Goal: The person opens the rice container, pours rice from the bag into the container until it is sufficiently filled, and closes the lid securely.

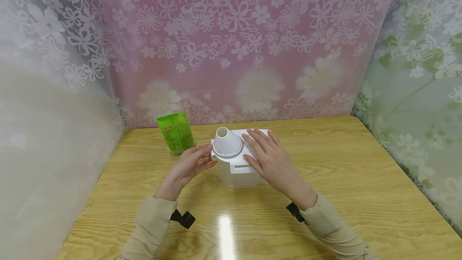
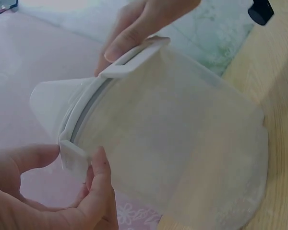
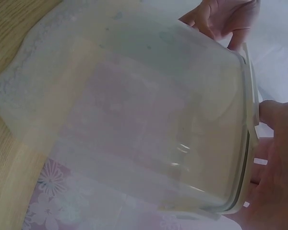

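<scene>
Translucent container (image 1: 240, 177) with its lid fitted, shown standing upright on the wooden table (image 1: 325, 151). The white lid (image 1: 239, 133) covers the container's top, and a conical spout (image 1: 226, 144) rises at the container's left end. The left hand (image 1: 191, 165) is placed at that same end; the end latch (image 2: 76, 159) is taken between thumb and curled fingers in a light, nearly closed pinch. The right hand (image 1: 268, 157) is laid over the container's top, right of the spout, with fingers extended and spread; nothing is grasped by it. On the container's near side, the front latch (image 1: 241, 168) appears to be angled outward from the wall. A green packet (image 1: 175, 133) is stood to the left of the container and slightly behind it.

The step in hand is judged to be the working of the end latch while the lid is steadied; whether it is being fastened or released cannot be told. The next move calls for firm finger pressure on the latch, with the container kept from sliding.
</scene>
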### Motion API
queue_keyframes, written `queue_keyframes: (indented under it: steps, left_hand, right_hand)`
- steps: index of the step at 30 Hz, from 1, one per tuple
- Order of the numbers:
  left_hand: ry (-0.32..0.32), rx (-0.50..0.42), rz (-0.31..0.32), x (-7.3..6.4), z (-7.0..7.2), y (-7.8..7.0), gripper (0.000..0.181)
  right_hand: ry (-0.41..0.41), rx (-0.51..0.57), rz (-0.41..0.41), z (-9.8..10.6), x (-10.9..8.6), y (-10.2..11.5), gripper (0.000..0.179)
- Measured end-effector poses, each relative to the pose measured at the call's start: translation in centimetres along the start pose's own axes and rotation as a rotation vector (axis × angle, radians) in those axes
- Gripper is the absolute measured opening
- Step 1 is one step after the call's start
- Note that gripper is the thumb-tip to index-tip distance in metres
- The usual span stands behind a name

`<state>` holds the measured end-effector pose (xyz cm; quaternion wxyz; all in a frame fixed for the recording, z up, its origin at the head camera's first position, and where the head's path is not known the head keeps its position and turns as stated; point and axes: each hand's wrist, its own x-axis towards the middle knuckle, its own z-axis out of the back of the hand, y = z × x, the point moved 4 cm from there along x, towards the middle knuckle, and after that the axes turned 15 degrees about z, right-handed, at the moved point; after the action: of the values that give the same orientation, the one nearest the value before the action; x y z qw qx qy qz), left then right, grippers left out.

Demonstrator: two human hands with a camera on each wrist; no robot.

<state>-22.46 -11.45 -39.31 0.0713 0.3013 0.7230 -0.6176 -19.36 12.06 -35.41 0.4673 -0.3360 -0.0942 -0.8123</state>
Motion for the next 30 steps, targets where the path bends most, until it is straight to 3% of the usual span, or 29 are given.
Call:
queue_keyframes:
  steps: [10, 21, 27, 30]
  left_hand:
    - [0.085, -0.168, 0.045, 0.92, 0.08, 0.42, 0.023]
    - [0.152, -0.189, 0.026, 0.96, 0.39, 0.62, 0.029]
    - [0.154, -0.236, 0.014, 0.97, 0.54, 0.32, 0.014]
    - [0.155, -0.209, 0.013, 0.98, 0.56, 0.41, 0.016]
  right_hand:
    - [0.005, -0.006, -0.008, 0.04, 0.0, 0.05, 0.061]
    - [-0.001, -0.008, 0.001, 0.03, -0.05, 0.17, 0.06]
    - [-0.015, -0.015, 0.004, -0.07, -0.01, 0.1, 0.06]
    - [-0.014, -0.014, 0.0, -0.15, -0.07, 0.05, 0.06]
